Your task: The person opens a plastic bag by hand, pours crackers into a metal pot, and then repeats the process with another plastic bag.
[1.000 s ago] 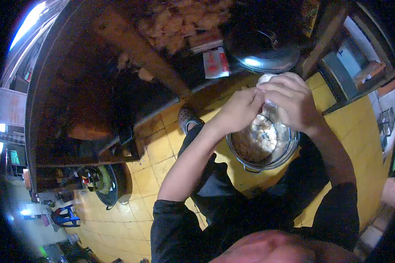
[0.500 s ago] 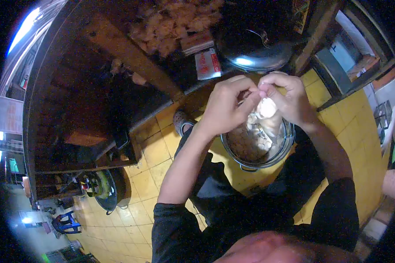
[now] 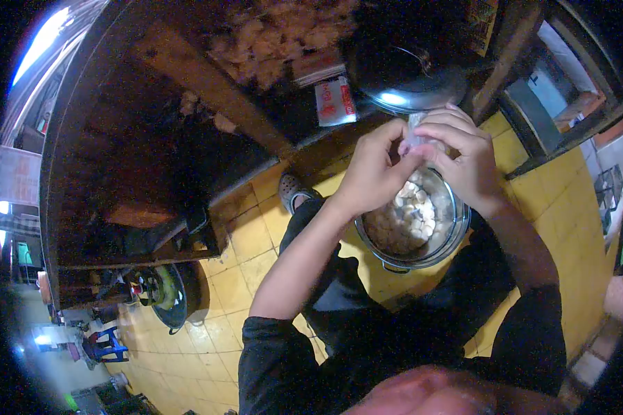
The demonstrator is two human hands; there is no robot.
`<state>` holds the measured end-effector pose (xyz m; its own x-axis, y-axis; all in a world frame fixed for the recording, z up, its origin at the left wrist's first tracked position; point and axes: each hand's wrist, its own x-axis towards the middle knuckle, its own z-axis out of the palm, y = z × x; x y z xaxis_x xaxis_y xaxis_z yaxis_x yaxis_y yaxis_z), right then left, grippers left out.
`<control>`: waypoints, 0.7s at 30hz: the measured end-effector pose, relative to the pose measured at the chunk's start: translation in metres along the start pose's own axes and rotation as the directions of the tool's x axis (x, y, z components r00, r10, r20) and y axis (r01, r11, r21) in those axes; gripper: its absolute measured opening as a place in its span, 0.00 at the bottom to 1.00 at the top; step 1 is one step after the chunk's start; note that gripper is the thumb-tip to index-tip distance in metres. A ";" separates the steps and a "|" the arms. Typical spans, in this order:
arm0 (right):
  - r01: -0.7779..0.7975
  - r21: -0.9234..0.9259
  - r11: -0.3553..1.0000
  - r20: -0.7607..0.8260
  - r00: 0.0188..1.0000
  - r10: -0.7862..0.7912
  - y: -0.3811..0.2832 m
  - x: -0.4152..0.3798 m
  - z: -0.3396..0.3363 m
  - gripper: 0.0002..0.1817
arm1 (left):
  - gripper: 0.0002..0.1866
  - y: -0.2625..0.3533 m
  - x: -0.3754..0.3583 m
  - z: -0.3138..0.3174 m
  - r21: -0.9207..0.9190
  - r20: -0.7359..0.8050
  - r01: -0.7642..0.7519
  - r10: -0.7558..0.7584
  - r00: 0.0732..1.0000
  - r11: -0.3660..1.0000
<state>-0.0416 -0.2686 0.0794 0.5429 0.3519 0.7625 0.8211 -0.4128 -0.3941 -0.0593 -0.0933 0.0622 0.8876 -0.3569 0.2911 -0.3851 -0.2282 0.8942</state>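
Observation:
A metal pot (image 3: pixel 385 264) stands between my legs and holds several whitish, lumpy pieces (image 3: pixel 420 216), too blurred to name. Above its far side, my left hand (image 3: pixel 376 164) and my right hand (image 3: pixel 462 149) are close together. Crumpled clear plastic, which looks like a thin bag (image 3: pixel 414 126), is pinched between their fingers. Both hands are closed on it, and much of it is hidden behind the fingers. The pieces lie below my hands, in the pot's lit part, while the left side of the pot is in shadow.
A dark wooden shelf unit (image 3: pixel 249 131) stands ahead and left, bearing a red-and-white packet (image 3: pixel 336 102) and a large dark round pan (image 3: pixel 422 97). A black basin (image 3: pixel 174 304) is on the yellow tiled floor (image 3: pixel 228 294). Farther left is a blue stool (image 3: pixel 109 346).
The clear plastic has been gathered up between my fingers, and its top now shows above them. The whitish pieces lie lower, in the pot. My right fingers have folded over the plastic.

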 end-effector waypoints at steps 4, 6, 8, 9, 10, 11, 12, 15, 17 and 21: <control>-0.072 0.099 0.993 0.000 0.997 0.072 0.000 0.000 0.002 0.04 | 0.09 -0.003 0.002 0.004 0.115 -0.105 -0.078 0.090 0.990 0.990; -0.108 0.157 0.982 0.016 0.994 0.107 -0.002 0.000 0.001 0.04 | 0.09 0.002 0.001 0.006 0.127 -0.140 -0.090 0.108 0.984 0.988; -0.503 0.574 0.646 0.117 0.832 0.543 -0.009 0.000 0.000 0.05 | 0.09 0.010 0.001 0.007 0.138 -0.178 -0.100 0.124 0.976 0.985; -0.501 0.574 0.647 0.118 0.833 0.541 -0.007 0.000 0.000 0.05 | 0.09 0.013 0.001 0.007 0.148 -0.190 -0.138 0.165 0.968 0.979; -0.468 0.597 0.652 0.109 0.852 0.512 -0.005 0.000 0.000 0.06 | 0.09 0.014 0.000 0.007 0.159 -0.203 -0.173 0.204 0.958 0.972; -0.431 0.618 0.657 0.097 0.872 0.481 -0.004 0.000 -0.001 0.07 | 0.09 0.014 0.000 0.008 0.162 -0.206 -0.174 0.206 0.957 0.971; -0.430 0.620 0.656 0.100 0.873 0.477 -0.007 -0.001 0.000 0.07 | 0.08 0.013 0.001 0.008 0.161 -0.237 -0.233 0.267 0.934 0.959; -0.446 0.495 0.745 0.044 0.870 0.491 -0.016 0.001 0.002 0.06 | 0.07 0.014 -0.001 0.008 0.142 -0.292 -0.282 0.312 0.904 0.949; -0.365 0.431 0.825 -0.016 0.911 0.412 -0.019 0.003 0.004 0.08 | 0.06 0.017 -0.001 0.005 0.115 -0.312 -0.268 0.291 0.904 0.956; -0.234 0.306 0.923 -0.034 0.966 0.256 -0.014 0.006 0.006 0.10 | 0.05 0.018 0.001 -0.001 0.175 -0.364 -0.311 0.355 0.861 0.934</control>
<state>-0.0490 -0.2556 0.0861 0.7286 0.2057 0.6533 0.6849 -0.2060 -0.6989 -0.0655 -0.0972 0.0789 0.7194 -0.0587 0.6921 -0.6803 -0.2607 0.6850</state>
